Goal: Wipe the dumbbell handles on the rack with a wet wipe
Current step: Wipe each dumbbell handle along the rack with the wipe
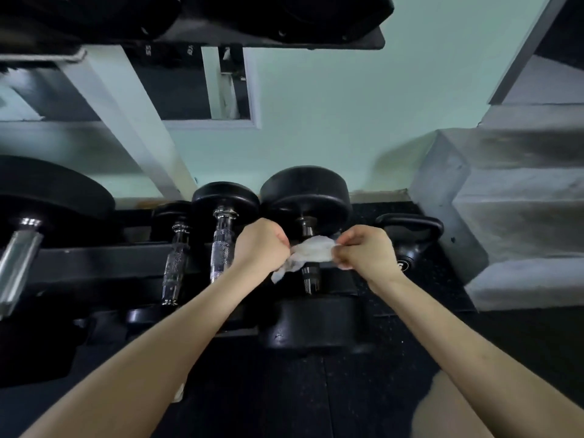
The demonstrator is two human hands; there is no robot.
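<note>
A white wet wipe [311, 252] is stretched between my two hands over the handle of the rightmost dumbbell [309, 276] on the low black rack [94, 263]. My left hand [260, 246] grips the wipe's left end in a fist, and a loose corner hangs below it. My right hand [363, 248] pinches the right end. The wipe hides the middle of that handle. To the left lie two more dumbbells with knurled chrome handles [222, 251] [175, 263].
A black kettlebell [410, 238] stands on the dark rubber floor right of the rack. A large dumbbell [19, 257] lies at the far left. An upper shelf with black weights [221, 20] hangs overhead. Grey concrete steps [521, 216] rise at right, against a pale green wall.
</note>
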